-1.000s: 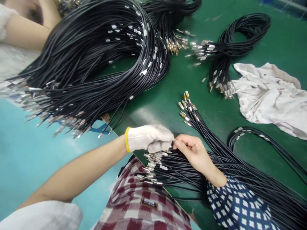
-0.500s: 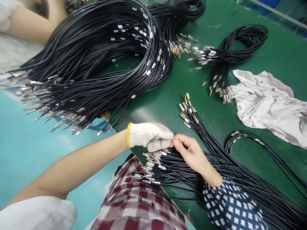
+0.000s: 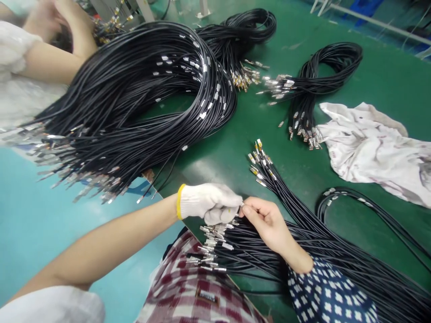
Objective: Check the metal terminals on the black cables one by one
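Observation:
My left hand (image 3: 212,204), in a white knit glove with a yellow cuff, is closed in a pinch. Fingertip to fingertip with it, my bare right hand (image 3: 264,220) pinches too, thumb against forefinger. A small silvery cable terminal (image 3: 242,204) shows between the two hands; most of it is covered by fingers. Just beneath them lies a bundle of black cables (image 3: 256,244), its metal terminals (image 3: 213,244) pointing left at the table edge. A second group of cable ends with yellow-marked terminals (image 3: 259,163) fans out beyond my right hand.
A large looped bundle of black cables (image 3: 134,98) overhangs the green table (image 3: 289,27) on the left. Smaller coils (image 3: 333,67) lie at the back. A crumpled white cloth (image 3: 370,143) and a thin cable loop (image 3: 350,193) are at right. A co-worker's arm (image 3: 54,60) is upper left.
The view has tilted up slightly, so things sit lower in the picture and more of the co-worker's hands shows. My two hands stay pinched together at the same place over the bundle.

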`<act>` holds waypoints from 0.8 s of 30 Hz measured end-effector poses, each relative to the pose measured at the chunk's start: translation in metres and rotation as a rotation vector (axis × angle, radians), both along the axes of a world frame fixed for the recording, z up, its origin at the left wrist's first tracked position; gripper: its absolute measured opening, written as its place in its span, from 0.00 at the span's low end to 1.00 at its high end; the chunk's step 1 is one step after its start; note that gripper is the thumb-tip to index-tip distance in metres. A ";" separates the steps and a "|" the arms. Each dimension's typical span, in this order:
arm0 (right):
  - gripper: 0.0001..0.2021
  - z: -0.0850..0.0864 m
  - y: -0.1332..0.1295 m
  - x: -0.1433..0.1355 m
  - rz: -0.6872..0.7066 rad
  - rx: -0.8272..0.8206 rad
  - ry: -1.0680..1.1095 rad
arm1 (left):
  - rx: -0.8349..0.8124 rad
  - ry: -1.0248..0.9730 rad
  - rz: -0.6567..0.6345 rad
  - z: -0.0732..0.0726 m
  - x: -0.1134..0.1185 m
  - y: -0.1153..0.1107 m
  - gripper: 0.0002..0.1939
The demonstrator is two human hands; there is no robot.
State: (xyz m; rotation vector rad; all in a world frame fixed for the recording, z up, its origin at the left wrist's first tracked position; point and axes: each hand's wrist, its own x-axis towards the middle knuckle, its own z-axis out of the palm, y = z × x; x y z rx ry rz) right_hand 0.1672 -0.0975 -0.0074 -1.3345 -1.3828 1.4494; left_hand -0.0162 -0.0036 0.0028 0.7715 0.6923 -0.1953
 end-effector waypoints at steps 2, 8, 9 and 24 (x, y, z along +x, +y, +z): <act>0.21 0.000 0.000 0.000 0.005 -0.003 0.007 | -0.006 0.007 -0.008 0.000 0.000 0.000 0.26; 0.23 0.001 0.001 0.000 -0.001 0.024 0.016 | 0.012 0.033 -0.021 0.003 0.002 0.001 0.23; 0.24 0.001 0.001 0.000 -0.003 0.029 0.008 | 0.010 0.035 -0.025 0.003 0.002 0.001 0.24; 0.14 0.000 -0.005 0.003 -0.060 0.176 -0.168 | -0.095 -0.034 0.189 -0.004 0.002 -0.005 0.28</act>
